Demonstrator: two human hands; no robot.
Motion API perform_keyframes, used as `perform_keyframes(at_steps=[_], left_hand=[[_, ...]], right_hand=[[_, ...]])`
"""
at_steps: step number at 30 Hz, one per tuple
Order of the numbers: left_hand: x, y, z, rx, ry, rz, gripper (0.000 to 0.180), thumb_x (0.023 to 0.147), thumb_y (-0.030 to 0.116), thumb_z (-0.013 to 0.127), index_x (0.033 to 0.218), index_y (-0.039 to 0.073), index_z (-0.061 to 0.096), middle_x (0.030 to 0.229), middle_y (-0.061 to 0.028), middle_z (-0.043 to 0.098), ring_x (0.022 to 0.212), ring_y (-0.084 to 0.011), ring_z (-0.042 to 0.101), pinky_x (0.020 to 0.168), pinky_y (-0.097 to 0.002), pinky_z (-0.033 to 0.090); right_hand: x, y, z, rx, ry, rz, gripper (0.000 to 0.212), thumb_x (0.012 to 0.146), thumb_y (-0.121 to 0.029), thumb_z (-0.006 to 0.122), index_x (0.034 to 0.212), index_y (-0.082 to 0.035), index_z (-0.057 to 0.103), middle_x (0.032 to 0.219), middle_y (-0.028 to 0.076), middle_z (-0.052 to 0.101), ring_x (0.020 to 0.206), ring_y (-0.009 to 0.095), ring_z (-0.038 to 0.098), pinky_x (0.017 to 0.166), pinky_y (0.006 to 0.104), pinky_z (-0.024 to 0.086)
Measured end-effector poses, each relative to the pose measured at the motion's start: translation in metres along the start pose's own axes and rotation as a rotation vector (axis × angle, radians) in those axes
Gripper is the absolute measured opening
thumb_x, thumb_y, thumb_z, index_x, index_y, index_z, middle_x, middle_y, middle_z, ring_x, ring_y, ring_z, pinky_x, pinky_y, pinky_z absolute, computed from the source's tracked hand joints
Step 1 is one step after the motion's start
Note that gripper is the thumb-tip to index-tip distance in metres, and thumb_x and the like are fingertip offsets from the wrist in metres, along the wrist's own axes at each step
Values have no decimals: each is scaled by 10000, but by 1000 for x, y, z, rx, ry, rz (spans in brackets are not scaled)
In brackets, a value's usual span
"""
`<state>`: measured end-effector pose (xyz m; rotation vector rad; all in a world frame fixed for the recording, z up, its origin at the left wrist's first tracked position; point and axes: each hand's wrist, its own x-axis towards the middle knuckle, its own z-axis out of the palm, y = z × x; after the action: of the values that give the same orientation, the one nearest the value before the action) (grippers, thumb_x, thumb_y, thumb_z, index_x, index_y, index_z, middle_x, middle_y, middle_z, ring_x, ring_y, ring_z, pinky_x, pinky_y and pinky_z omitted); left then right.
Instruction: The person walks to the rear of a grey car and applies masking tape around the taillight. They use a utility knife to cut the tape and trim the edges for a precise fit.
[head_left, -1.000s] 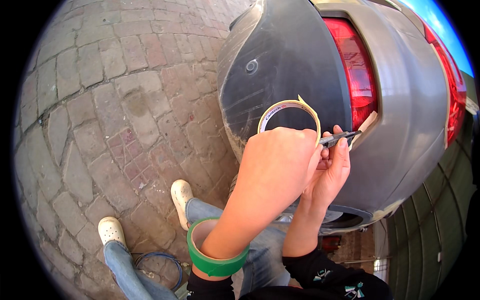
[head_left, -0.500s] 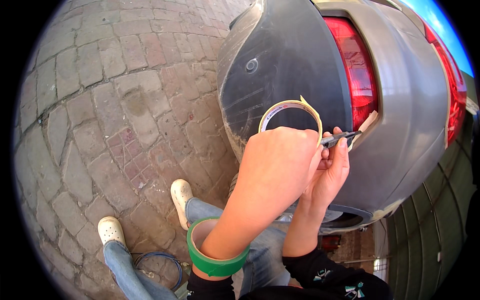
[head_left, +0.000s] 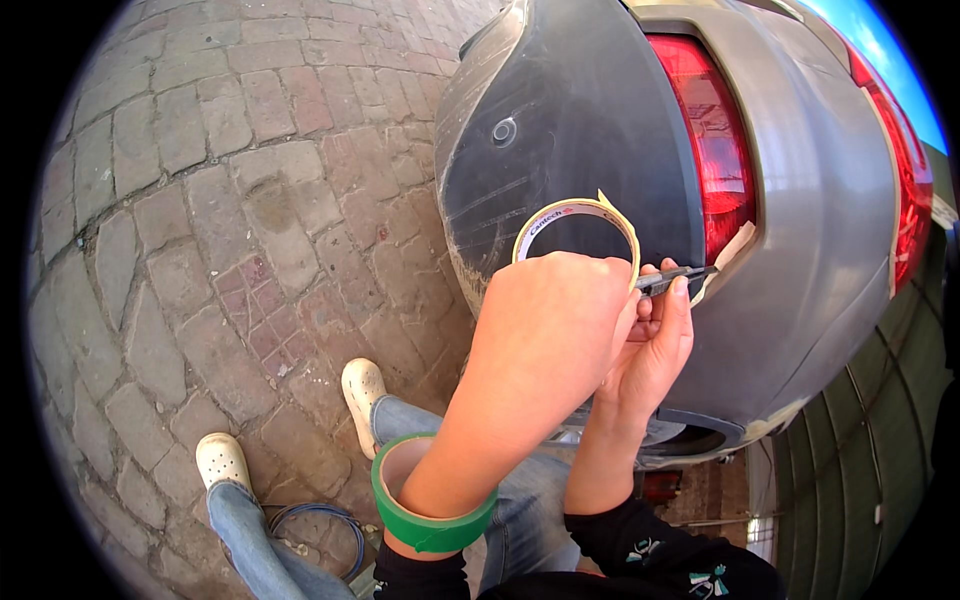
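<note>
My left hand (head_left: 560, 310) is closed at a cream roll of masking tape (head_left: 522, 240). Its fingers are mostly hidden behind the back of the hand. A green tape roll (head_left: 432, 535) circles my left wrist. Close beside it, my right hand (head_left: 650, 345) pinches a slim dark cutter knife (head_left: 665, 280) between thumb and fingers. The knife's tip points right, near a strip of masking tape (head_left: 738, 248) stuck along the lower corner of the red tail light (head_left: 715, 150). A loose tape end hangs beneath the tip.
The grey car body (head_left: 810, 190) curves round the light, with a scuffed dark bumper (head_left: 570, 130) to its left. Cobblestones (head_left: 180, 290) cover the ground. My pale clogs (head_left: 222, 460) stand there near a coiled blue hose (head_left: 335, 515). A dark green sheeted wall (head_left: 850, 450) rises at right.
Both hands have shifted slightly left, carrying the masking tape roll and the knife with them. The knife tip has moved a little left and down. The tape strip on the car stays put.
</note>
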<state>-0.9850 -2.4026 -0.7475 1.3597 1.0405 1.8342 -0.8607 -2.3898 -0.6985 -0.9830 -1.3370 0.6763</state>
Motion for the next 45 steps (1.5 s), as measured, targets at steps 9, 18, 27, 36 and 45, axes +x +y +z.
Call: perform_keyframes(at_steps=[9,18,27,36,45], left_hand=[[0,0,0,10,17,14,236,797,199,629,654,32,545,585,-140,548,581,-323,576,519,-410,444],[-2,2,-2,34,17,10,245,800,199,624,648,32,527,588,-136,543,581,-326,571,509,-413,433],[-1,3,-1,31,5,6,239,796,184,620,641,29,523,590,-135,542,580,-328,567,510,-413,430],[-2,12,-3,41,26,20,224,782,183,625,642,33,536,593,-124,548,565,-319,562,499,-401,428],[-3,17,-6,99,19,49,140,770,164,628,681,61,593,606,-96,572,564,-286,583,482,-369,445]], right_hand=[[-2,1,3,19,21,9,259,957,-202,539,1077,27,553,927,122,640,638,55,532,585,177,469],[-5,2,2,57,19,34,257,954,-208,542,1068,22,551,930,123,638,636,54,531,596,174,476],[-6,0,5,53,37,29,247,956,-209,536,1056,17,549,921,121,637,634,57,522,579,183,460],[-9,-1,9,42,57,33,240,962,-217,518,1035,9,546,895,122,638,625,68,510,594,204,450],[-11,-3,6,84,38,71,236,962,-238,514,1020,-11,541,881,126,641,662,88,547,647,226,479]])
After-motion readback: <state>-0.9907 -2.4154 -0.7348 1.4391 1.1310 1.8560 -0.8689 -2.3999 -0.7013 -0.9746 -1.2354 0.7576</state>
